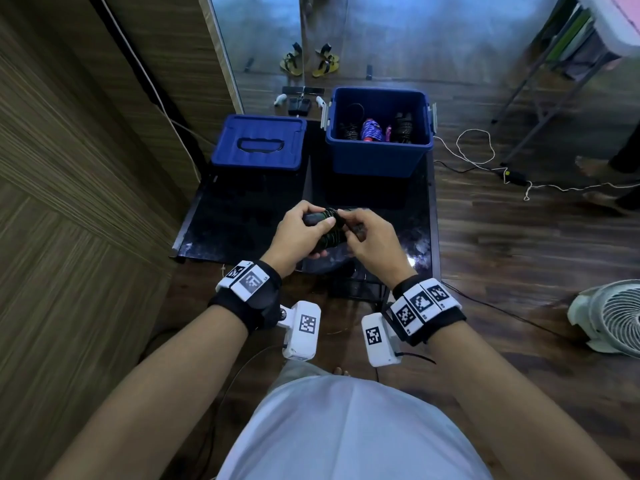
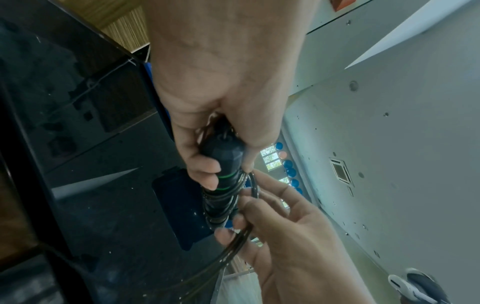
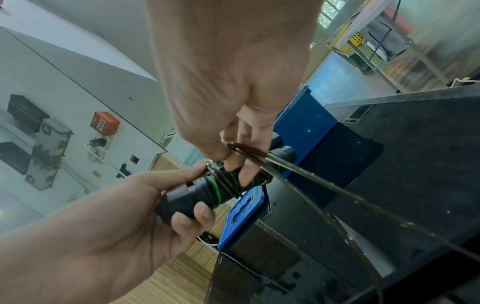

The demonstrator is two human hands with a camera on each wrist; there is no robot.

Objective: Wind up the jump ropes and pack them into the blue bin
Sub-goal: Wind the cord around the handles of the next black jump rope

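A black jump rope with green rings [image 1: 329, 227] is held over the black table, its cord coiled round the paired handles [image 3: 207, 193]. My left hand [image 1: 302, 233] grips the handles [image 2: 223, 156] with fingers and thumb curled round them. My right hand [image 1: 367, 233] pinches a loop of the cord [image 3: 249, 153] against the bundle. Loose cord [image 3: 363, 203] trails away below it. The open blue bin [image 1: 377, 157] stands at the far right of the table. Several wound ropes lie in it, one of them purple [image 1: 371, 129].
The bin's blue lid [image 1: 259, 142] lies flat at the far left of the black table [image 1: 242, 216]. A wood panel wall runs along the left. White cords [image 1: 478, 150] lie on the wooden floor to the right. A white fan [image 1: 613, 317] sits near right.
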